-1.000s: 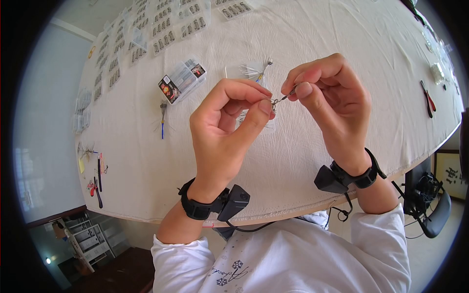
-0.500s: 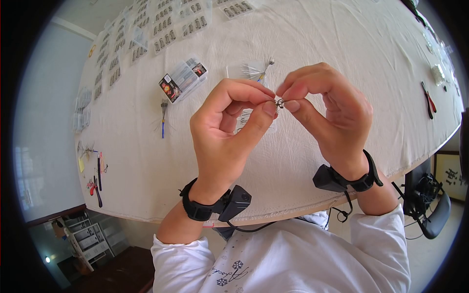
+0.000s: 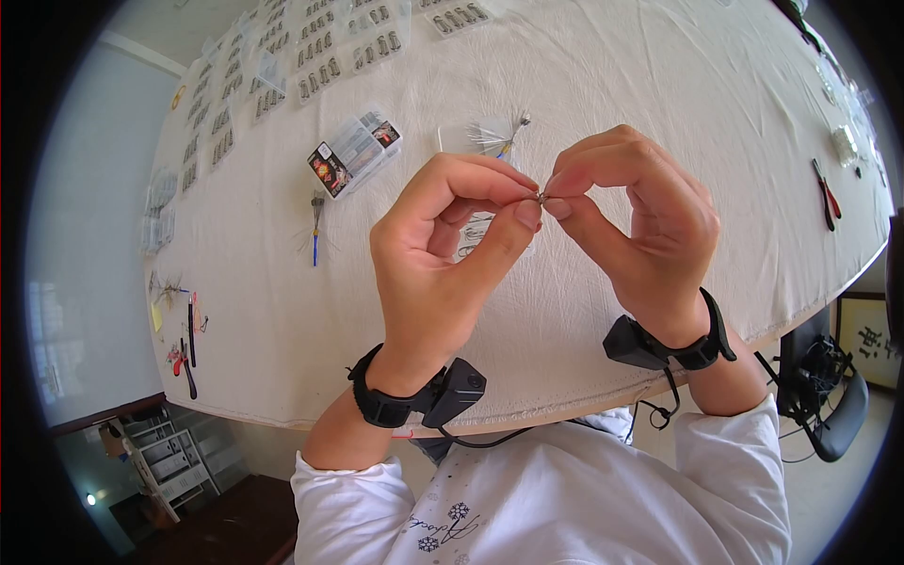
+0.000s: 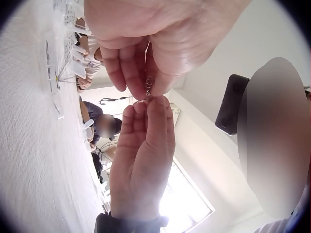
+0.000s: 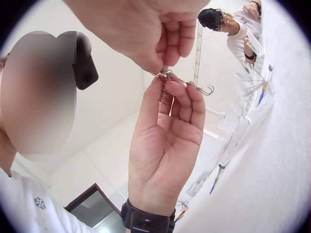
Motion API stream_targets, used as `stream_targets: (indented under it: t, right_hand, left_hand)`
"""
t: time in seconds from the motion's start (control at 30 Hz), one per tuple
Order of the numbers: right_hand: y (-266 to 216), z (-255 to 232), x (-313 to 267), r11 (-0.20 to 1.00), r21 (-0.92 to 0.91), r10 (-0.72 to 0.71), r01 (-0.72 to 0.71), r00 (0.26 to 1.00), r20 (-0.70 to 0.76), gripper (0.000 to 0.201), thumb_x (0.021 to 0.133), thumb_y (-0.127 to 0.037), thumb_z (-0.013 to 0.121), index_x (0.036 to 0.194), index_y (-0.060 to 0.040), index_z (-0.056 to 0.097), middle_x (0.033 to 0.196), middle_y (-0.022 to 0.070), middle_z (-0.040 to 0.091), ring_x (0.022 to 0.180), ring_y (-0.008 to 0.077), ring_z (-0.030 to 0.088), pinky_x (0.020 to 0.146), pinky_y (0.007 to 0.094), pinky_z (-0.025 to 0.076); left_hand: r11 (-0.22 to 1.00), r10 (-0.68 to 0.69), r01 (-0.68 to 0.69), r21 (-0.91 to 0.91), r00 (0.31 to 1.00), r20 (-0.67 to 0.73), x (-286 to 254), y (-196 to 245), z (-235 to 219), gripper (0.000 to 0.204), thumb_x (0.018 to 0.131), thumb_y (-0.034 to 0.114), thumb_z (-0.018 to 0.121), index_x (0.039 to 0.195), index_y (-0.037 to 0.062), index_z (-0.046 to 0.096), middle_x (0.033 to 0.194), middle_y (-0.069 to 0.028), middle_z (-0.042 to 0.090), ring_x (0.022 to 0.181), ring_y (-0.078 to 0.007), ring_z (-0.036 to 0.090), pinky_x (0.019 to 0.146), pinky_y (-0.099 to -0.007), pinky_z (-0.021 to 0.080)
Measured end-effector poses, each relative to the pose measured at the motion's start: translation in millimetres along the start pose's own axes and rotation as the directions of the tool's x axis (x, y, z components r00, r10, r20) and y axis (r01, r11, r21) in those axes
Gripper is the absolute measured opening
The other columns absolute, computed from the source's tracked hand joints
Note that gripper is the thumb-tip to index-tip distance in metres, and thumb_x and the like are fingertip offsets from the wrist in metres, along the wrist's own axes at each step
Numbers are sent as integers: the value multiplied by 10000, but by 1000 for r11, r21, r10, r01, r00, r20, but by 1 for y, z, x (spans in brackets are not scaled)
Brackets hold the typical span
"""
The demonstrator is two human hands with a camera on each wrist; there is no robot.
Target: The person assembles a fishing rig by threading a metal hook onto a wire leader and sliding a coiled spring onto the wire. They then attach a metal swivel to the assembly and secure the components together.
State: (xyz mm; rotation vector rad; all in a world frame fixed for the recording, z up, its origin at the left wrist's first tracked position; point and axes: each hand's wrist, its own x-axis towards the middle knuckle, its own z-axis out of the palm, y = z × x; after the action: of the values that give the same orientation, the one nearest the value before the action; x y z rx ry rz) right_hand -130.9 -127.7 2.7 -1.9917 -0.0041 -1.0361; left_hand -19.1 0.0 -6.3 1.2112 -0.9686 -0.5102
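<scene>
Pinching sm. metal pc. (image 5: 168, 74) w/ both hands (image 3: 419, 254), close tog. above wht. tablecloth (image 3: 556, 320); hook (image 5: 201, 89) juts beside.

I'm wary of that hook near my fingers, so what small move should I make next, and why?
I'd probably hold the left hand steady and ease the right hand back slightly, to check the join. Both hands' fingertips meet at the small metal fitting and partly hide it, while the hook juts out past the left hand, its points bare.
</scene>
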Motion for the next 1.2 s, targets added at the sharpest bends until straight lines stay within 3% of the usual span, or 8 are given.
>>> stream_targets:
  t: [0.33, 0.53, 0.83, 0.93, 1.03, 1.2]
  right_hand:
    - [0, 0, 0, 999, -29, 41, -41, 999, -18, 179, 733, 152, 641, 852, 32, 583, 843, 92, 623, 796, 175, 601, 733, 276, 481]
    - [-3, 1, -1, 995, -1, 102, -102, 995, -14, 175, 741, 148, 637, 857, 27, 584, 845, 85, 623, 800, 164, 597, 746, 275, 481]
    - [-2, 0, -4, 985, -1, 175, -175, 984, 22, 169, 780, 126, 630, 904, 21, 583, 889, 73, 620, 843, 143, 596, 800, 261, 478]
    - [5, 8, -2, 993, 26, 118, -116, 987, -105, 111, 746, 52, 679, 821, -14, 630, 759, 54, 646, 685, 126, 612, 649, 239, 502]
    - [2, 9, -2, 968, 158, 213, -195, 972, -100, 86, 765, 34, 678, 819, -10, 628, 767, 42, 653, 693, 107, 605, 668, 235, 500]
    - [4, 10, -3, 969, 142, 218, -203, 970, -104, 77, 769, 26, 681, 813, -10, 628, 757, 33, 652, 697, 99, 602, 670, 233, 499]
  left_hand:
    - [998, 43, -44, 47, 999, 30, 1, 1, -1, 91, 871, -29, 588, 962, -33, 580, 1008, -100, 594, 860, -128, 611, 775, -266, 520]
    - [982, 127, -131, 134, 991, 38, 4, -3, -2, 121, 836, -53, 635, 943, -28, 585, 993, -99, 598, 858, -125, 603, 790, -263, 512]
    - [991, 85, -85, 101, 996, 7, 2, -2, -2, 120, 846, -24, 644, 945, -15, 578, 979, -91, 600, 880, -128, 602, 783, -259, 522]
    - [997, 46, -44, 68, 999, -28, 1, -1, 0, 129, 851, -13, 640, 961, -17, 574, 975, -87, 602, 874, -128, 607, 772, -263, 530]
    - [995, 48, -47, 83, 999, -6, 1, 0, -1, 131, 854, -10, 637, 968, -20, 574, 969, -86, 604, 861, -129, 612, 758, -263, 533]
    - [989, 63, -62, 132, 998, 1, 2, -1, -2, 132, 854, -3, 641, 971, -24, 582, 958, -82, 607, 837, -130, 617, 747, -257, 529]
